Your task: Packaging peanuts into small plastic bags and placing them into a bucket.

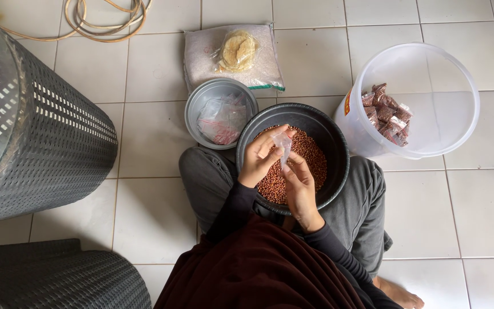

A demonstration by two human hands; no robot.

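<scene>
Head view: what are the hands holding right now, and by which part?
Both the left hand and the right hand hold one small clear plastic bag over the dark bowl of peanuts, fingertips pinching its upper edge.

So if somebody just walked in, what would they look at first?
Probably the dark bowl of reddish-brown peanuts in the sitting person's lap, mid-picture, where the left hand and right hand hold a small clear plastic bag over it. Next, the big see-through bucket lying on its side at the right, with filled little packets inside.
</scene>
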